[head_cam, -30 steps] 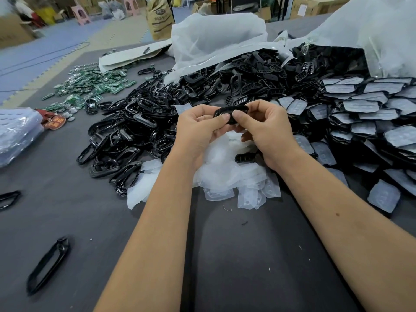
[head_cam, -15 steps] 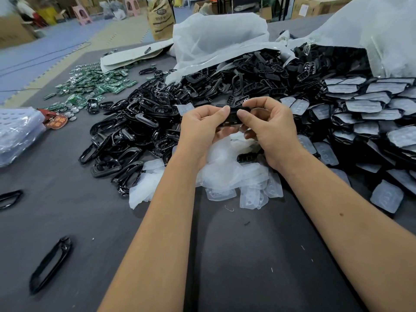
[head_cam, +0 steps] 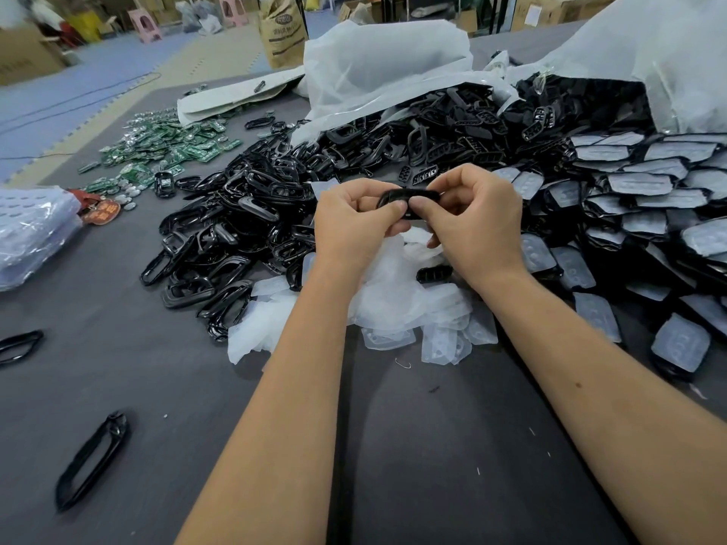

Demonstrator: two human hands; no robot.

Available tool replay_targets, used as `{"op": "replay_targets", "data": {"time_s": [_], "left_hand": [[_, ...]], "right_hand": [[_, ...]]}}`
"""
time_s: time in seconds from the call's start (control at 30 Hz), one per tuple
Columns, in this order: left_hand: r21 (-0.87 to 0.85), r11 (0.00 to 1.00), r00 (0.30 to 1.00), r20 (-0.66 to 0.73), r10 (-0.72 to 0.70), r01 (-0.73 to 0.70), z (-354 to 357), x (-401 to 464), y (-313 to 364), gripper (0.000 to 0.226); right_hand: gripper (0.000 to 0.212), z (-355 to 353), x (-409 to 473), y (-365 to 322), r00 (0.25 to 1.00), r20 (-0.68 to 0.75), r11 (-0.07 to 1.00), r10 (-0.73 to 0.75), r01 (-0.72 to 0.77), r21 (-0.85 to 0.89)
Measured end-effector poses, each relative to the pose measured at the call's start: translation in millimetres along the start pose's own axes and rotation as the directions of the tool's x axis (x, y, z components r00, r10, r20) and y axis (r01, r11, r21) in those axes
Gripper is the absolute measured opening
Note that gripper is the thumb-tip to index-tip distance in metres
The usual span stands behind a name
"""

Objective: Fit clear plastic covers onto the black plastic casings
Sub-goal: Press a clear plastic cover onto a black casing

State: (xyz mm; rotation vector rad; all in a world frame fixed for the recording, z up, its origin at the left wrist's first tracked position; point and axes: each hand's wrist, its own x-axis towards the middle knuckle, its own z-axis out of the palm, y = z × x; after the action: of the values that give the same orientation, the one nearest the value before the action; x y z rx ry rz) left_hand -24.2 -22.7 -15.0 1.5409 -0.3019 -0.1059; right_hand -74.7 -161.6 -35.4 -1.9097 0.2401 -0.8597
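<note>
A black plastic casing (head_cam: 409, 197) is held above the table between both hands. My left hand (head_cam: 354, 226) pinches its left end with thumb and fingers. My right hand (head_cam: 478, 226) grips its right end, thumb pressed on the near edge. Whether a clear cover sits on it is hidden by my fingers. Under my hands lies a heap of clear plastic covers (head_cam: 405, 304). A big pile of bare black casings (head_cam: 251, 230) spreads to the left. Casings with covers fitted (head_cam: 637, 190) lie in rows on the right.
Green circuit boards (head_cam: 157, 151) are scattered at the far left. White plastic bags (head_cam: 385, 61) lie behind the piles. A stack of clear trays (head_cam: 31, 234) sits at the left edge. Loose black frames (head_cam: 92, 460) lie on the grey table (head_cam: 432, 466) near me.
Both hands stay on the casing; my fingers have shifted slightly along it and the thumbs now press closer together on its near edge.
</note>
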Motion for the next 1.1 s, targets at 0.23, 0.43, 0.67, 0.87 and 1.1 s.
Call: {"op": "replay_targets", "data": {"time_s": [0.23,0.43,0.67,0.87,1.1], "left_hand": [[-0.003,0.995,0.989,-0.11,0.097,-0.098,1,4,-1,0.021],[-0.104,0.993,0.95,-0.311,0.027,-0.063,-6,7,0,0.018],[-0.166,0.972,0.937,-0.333,0.104,-0.167,11,2,13,0.017],[-0.221,0.953,0.928,-0.354,0.119,-0.207,12,1,20,0.017],[-0.228,0.951,0.913,-0.395,0.106,-0.209,10,3,17,0.016]], "right_hand": [[0.027,0,-2,-1,0.995,-0.035,0.978,-0.095,0.086,-0.187],[0.03,4,-2,0,0.972,0.236,0.811,0.016,0.126,-0.572],[0.018,2,-3,-1,0.973,0.224,0.963,-0.051,0.107,-0.248],[0.028,2,-4,-4,0.934,0.356,0.959,-0.041,-0.063,0.276],[0.033,2,-4,-1,0.88,0.475,0.952,-0.019,-0.128,0.276]]}}
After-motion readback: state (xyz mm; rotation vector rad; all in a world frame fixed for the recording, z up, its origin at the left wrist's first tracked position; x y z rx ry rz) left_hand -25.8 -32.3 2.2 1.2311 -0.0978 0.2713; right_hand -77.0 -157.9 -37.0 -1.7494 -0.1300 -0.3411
